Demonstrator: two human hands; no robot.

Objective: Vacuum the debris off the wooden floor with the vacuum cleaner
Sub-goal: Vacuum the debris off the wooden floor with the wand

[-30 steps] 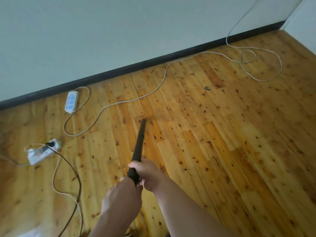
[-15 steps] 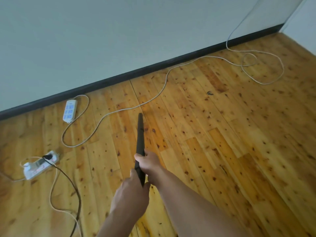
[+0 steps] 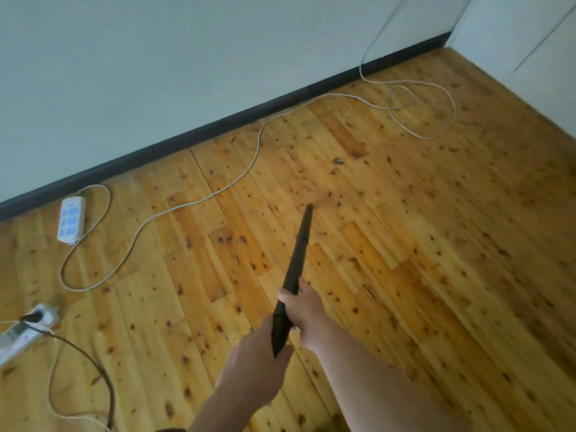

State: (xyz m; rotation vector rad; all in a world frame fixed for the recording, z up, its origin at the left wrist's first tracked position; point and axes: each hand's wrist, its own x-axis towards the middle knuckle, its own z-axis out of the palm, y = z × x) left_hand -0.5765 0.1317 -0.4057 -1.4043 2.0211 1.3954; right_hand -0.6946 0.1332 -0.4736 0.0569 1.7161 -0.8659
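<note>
Most of the knotty, honey-coloured wooden plank floor shows no loose litter, though its dark knots could hide specks, so the job looks well on but unfinished; beyond the long black tapered vacuum wand rises a plain pale wall over a black skirting board; a thin white cable snakes beyond and left of the wand; the right hand curls round the wand ahead of the left hand, which grips its rear end; a white multi-socket power strip and a second white strip with a black plug lie well left of the wand; one small dark scrap waits beyond the wand's tip, not yet reached.
</note>
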